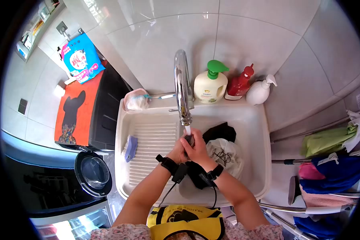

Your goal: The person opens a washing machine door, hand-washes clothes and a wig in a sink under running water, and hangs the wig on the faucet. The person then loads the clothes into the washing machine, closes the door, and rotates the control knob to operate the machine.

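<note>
So on the far left there's an orange cover (63, 114) with a dark bear shape on it, and a blue detergent bag (79, 58) sitting at its back end. Nearer me is a black round lid thing (93, 175).

Next comes the sink (255, 148). A purple-and-white brush-looking thing (131, 149) lies on the left side of the washboard (150, 168), and a pinkish dish (129, 101) sits on the back left corner with something white in it, can't tell what.

My left hand (178, 151) is mostly closed, fingers curled around a small dark cloth (189, 140) right under the faucet (181, 80), water running onto it. My right hand (197, 150) is partly curled and pressing on that same cloth from the other side.

Just right of that, a black cloth (221, 131) and a white cloth (233, 156) with dark cord on it lie in the basin. Behind them: green-pump bottle (210, 87), red bottle (238, 85), white pump bottle (259, 93). Far right, green cloth (326, 140) and blue cloth (338, 174) hang on a rack.
</note>
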